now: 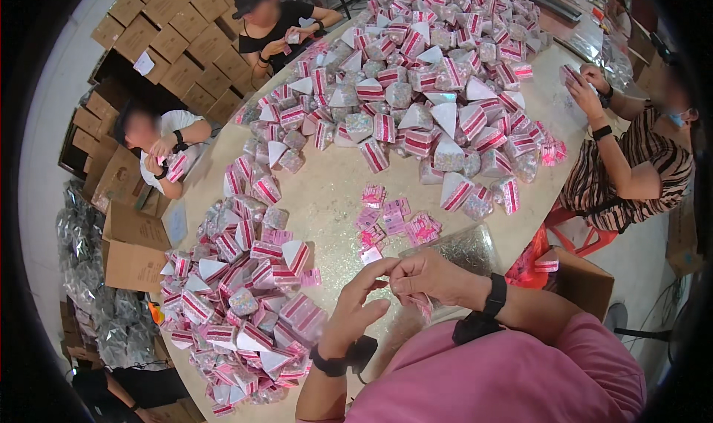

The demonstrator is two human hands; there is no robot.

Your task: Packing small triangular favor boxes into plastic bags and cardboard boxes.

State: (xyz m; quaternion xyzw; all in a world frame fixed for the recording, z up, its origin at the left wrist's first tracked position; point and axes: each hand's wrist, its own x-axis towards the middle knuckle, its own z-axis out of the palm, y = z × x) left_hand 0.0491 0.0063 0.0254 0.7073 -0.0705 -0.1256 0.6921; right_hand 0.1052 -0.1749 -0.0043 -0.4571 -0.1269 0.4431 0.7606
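Observation:
My right hand (429, 277) is closed around a small clear packet (425, 305) with a pink edge, held just above the table. My left hand (356, 310) reaches in from the left, its fingers spread, fingertips touching the right hand at the packet. Both wrists wear black bands. Just beyond my hands lie a clear glittery bag (462, 246) and several small pink cards (392, 221) scattered on the beige table (327, 193).
A heap of pink-striped triangular packets (241, 304) lies at my left, a much larger heap (431, 74) across the table. Three other people sit round the table handling packets. Cardboard boxes (174, 37) are stacked at far left; an open box (583, 274) stands at right.

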